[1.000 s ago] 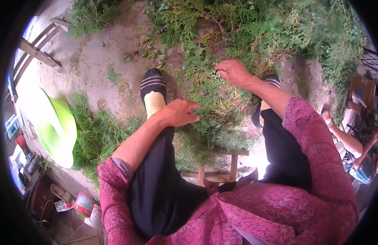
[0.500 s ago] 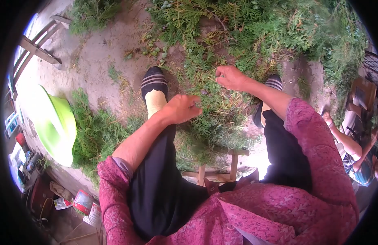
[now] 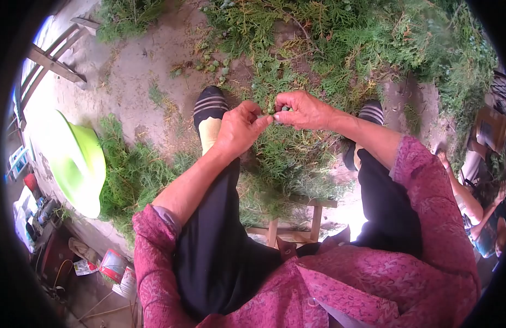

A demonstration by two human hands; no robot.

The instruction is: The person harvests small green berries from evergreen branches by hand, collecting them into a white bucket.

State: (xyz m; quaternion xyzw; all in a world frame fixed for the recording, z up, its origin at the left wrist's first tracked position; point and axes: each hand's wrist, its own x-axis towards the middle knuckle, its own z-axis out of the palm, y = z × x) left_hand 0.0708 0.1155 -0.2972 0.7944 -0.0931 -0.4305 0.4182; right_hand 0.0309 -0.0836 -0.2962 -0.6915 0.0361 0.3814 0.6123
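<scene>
Between the knees, my two hands meet over the green cuttings on the ground. My left hand has its thumb and index finger pinched at a small green sprig. From the other side, my right hand pinches at the same sprig, with small round greenish pieces by its fingertips. The fingertips of both hands nearly touch, and they partly hide the sprig.
A bright green basin stands at the left beside a pile of cuttings. Larger branches spread across the top right. A wooden stool is below. Another person's arm shows at the far right.
My hands have come together from apart. My left hand moved slightly up, and my right hand moved left; both fingertips now close on the sprig.
</scene>
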